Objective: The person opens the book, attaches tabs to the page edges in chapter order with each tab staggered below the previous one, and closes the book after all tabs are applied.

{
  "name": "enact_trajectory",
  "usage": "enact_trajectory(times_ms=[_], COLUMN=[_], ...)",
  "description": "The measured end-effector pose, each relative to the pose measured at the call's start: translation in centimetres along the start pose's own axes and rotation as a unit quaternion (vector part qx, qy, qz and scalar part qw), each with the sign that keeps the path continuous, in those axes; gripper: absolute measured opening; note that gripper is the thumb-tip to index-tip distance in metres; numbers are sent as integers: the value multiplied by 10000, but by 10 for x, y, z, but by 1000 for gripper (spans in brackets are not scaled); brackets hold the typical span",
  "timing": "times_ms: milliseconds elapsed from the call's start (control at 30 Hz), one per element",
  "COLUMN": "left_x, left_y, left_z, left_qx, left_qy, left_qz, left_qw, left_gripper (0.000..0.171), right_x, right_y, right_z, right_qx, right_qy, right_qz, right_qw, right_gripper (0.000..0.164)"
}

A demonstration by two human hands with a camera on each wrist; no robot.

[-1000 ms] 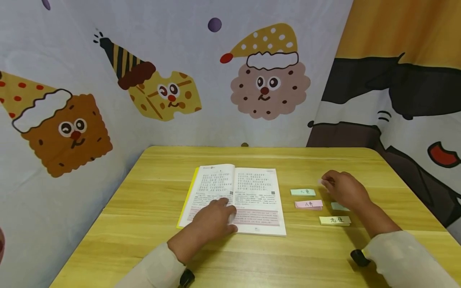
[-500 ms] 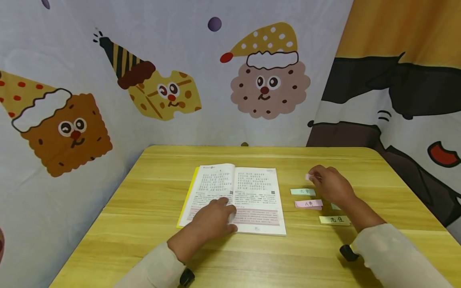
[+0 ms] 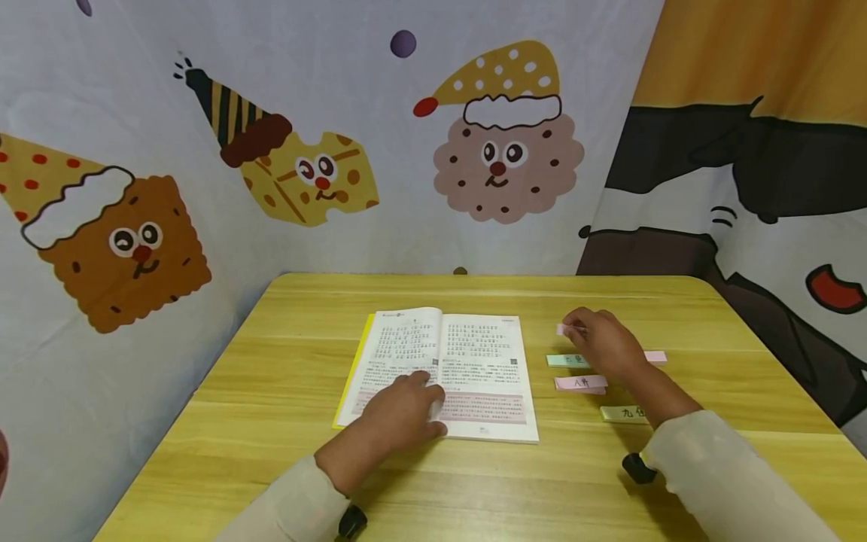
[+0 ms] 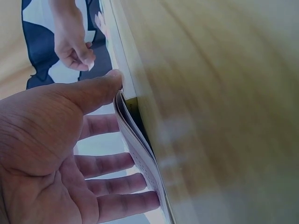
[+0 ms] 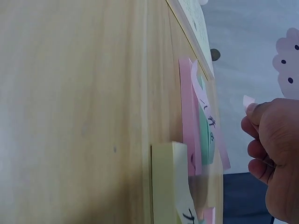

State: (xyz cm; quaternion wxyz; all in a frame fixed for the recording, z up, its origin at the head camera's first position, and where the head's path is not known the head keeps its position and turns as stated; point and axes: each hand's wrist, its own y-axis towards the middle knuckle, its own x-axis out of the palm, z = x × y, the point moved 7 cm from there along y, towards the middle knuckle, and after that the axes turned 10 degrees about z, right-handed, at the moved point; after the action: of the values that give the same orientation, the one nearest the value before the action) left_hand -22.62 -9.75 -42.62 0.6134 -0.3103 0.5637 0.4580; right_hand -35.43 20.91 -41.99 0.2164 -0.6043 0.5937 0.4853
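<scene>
An open book with a yellow cover edge lies on the table. My left hand rests on its lower middle with fairly straight fingers; in the left wrist view, the fingertips touch the page and the thumb is by the book's edge. Right of the book, my right hand pinches a small pink paper slip between thumb and fingertips, above the sticky notes. Nearest below it is a green handwritten note, partly covered by the hand. The right wrist view also shows the pinched slip.
A pink handwritten pad and a yellow one lie nearer the front; my right forearm covers part of the yellow. Another pink slip shows beyond my right wrist. A cartoon-printed cloth hangs behind the table.
My right hand has moved left toward the book, carrying the pink slip. Another pink slip has come into sight right of the wrist. My left hand stays on the book.
</scene>
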Motion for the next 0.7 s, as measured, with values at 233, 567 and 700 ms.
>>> enact_trajectory(times_ms=[233,567,700], left_x=[-1,0,0], left_y=[0,1,1], left_z=[0,-1,-1], left_qx=[14,-11,-25], left_qy=[-23,-45,-50], left_qz=[15,23,20], left_qw=[10000,10000,10000], left_gripper=[35,35,34], right_x=[7,18,22], right_y=[6,15,17], right_z=[-6,-17,-20], right_qx=[-19,18,-10], right_qy=[91,120,137], right_qz=[-42,-147,-222], right_qw=[9999,9998,9997], right_gripper=[24,25,24])
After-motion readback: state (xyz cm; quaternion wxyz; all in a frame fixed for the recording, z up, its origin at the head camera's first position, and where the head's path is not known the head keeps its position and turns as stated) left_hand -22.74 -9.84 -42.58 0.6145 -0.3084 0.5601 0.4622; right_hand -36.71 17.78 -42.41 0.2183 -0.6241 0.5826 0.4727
